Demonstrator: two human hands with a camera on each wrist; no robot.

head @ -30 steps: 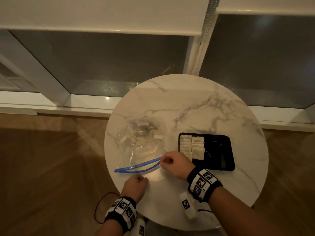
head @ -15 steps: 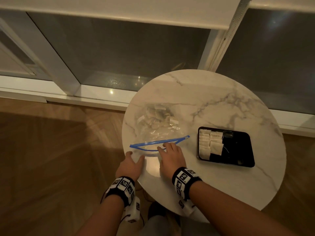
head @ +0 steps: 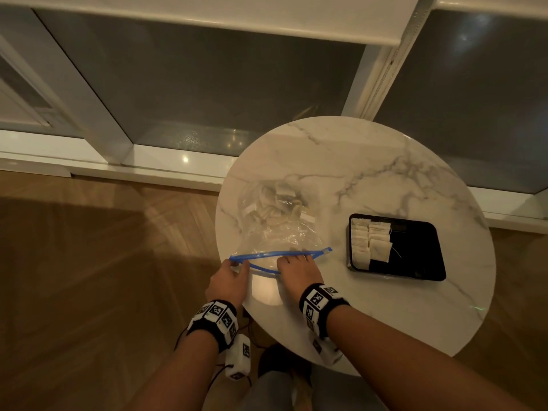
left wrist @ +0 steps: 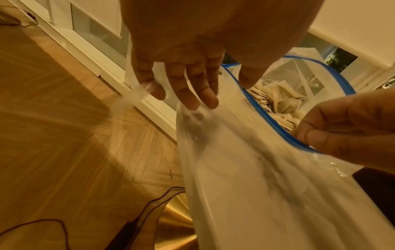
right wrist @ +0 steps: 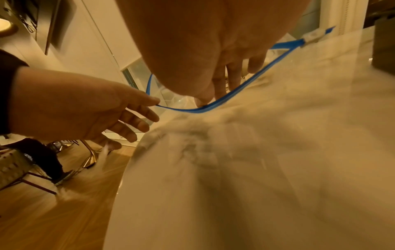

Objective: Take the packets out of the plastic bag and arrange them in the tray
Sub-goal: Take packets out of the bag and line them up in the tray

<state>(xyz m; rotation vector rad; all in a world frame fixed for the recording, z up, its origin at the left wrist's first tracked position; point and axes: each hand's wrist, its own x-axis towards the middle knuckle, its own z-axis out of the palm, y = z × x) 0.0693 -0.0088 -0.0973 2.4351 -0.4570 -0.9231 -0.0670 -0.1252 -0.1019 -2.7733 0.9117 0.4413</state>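
A clear plastic bag (head: 275, 232) with a blue zip rim (head: 278, 255) lies on the left of the round marble table (head: 355, 173), its mouth toward me. Several pale packets (head: 275, 203) are heaped at its far end (left wrist: 278, 104). My right hand (head: 296, 266) pinches the near rim with the thumb, fingers reaching into the mouth (right wrist: 213, 88). My left hand (head: 234, 274) has straight fingers that touch the rim's left end (left wrist: 203, 94). The black tray (head: 415, 250) at the right holds overlapping packets (head: 370, 241) in its left part.
The bag's left corner and my left hand are at the table's left edge, with wooden floor (head: 103, 277) below. Cables (left wrist: 53, 225) and the gold table base (left wrist: 177, 225) are underneath. A window sill (head: 166, 164) runs behind the table.
My right hand moved left from beside the tray to the bag's mouth and took hold of the rim. My left hand slid forward to the rim's left end. The mouth is held wider.
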